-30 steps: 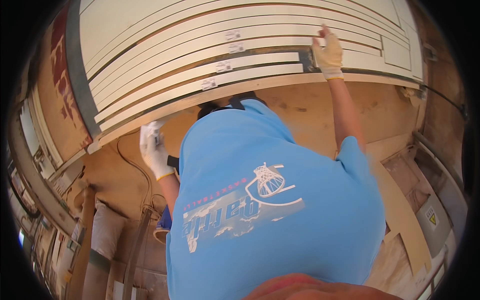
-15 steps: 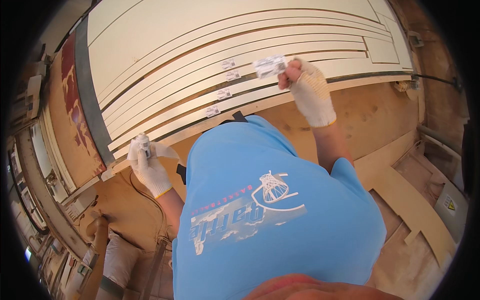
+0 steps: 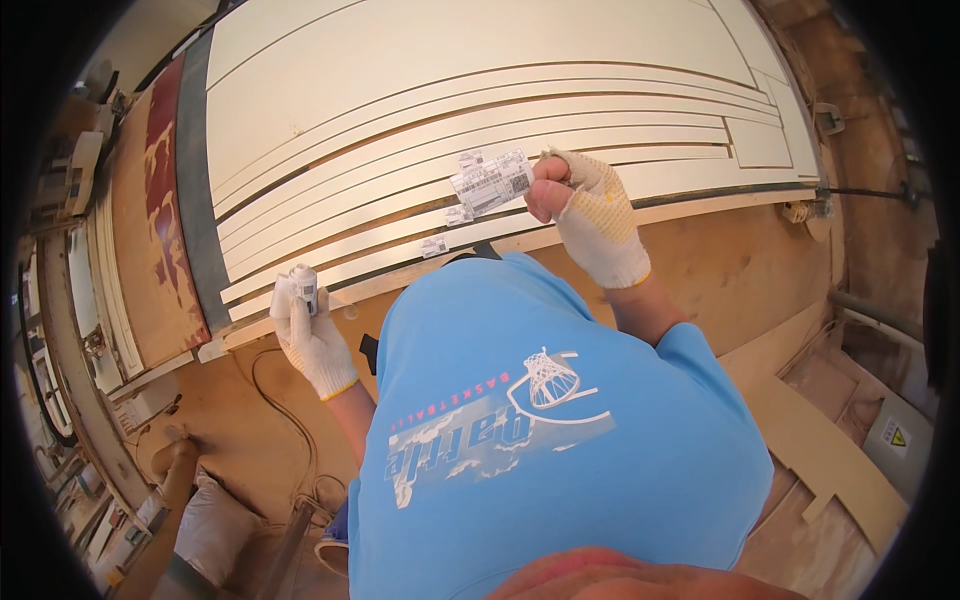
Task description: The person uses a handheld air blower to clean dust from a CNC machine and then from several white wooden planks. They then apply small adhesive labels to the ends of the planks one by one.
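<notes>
In a fingerless knitted glove, my right hand (image 3: 600, 218) pinches the edge of a white printed label (image 3: 490, 185) between thumb and fingers. It holds the label over narrow white board strips (image 3: 330, 205). My left hand (image 3: 316, 350), also gloved, grips a small roll of labels (image 3: 298, 288) beside the strips' near left end. Small labels lie on the strips below the raised one, including a label (image 3: 433, 246) near the front edge; the raised label partly covers the others.
A large white panel (image 3: 400, 45) cut by long grooves covers the table. A dark strip (image 3: 200, 170) and a worn red-brown board (image 3: 150, 230) border it at left. A cable (image 3: 290, 410) hangs below. A grey box with a warning sign (image 3: 893, 440) stands at right.
My right hand has moved left and slightly down with the label, which now hangs over the labelled strips. My left hand has shifted slightly right with the roll. The head view has shifted a little.
</notes>
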### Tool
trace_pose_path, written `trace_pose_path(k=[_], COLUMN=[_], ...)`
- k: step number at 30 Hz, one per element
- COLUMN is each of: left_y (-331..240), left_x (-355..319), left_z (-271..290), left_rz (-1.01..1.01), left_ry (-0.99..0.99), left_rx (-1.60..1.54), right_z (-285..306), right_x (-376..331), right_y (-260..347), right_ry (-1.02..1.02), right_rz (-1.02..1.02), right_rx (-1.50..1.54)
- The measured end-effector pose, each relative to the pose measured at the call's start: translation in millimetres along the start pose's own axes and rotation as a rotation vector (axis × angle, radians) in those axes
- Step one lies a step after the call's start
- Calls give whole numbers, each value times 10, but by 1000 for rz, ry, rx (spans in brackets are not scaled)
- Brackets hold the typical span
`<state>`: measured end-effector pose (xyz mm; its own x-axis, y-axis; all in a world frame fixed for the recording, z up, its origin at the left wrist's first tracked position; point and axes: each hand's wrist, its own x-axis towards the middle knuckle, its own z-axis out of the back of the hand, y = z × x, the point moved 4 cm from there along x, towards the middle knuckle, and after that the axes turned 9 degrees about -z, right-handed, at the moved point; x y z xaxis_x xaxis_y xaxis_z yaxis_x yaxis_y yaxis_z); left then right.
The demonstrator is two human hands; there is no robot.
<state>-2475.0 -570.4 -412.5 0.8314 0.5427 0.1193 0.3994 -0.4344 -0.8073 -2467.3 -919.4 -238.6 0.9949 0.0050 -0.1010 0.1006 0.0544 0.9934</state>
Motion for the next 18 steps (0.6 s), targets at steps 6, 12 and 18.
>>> trace_pose_path(k=[6,12,18], left_y=[23,-2,-19], left_x=[8,19,86], left_z=[163,177,376], left_rz=[42,26,58], left_ry=[-37,11,19], left_rx=[-47,-69,-51], right_z=[-114,-200,-373], right_x=[-53,-77,-141], right_y=[123,135,-11], right_ry=[-1,-51,-56], right_rz=[16,56,13], right_rx=[-154,-146,-206])
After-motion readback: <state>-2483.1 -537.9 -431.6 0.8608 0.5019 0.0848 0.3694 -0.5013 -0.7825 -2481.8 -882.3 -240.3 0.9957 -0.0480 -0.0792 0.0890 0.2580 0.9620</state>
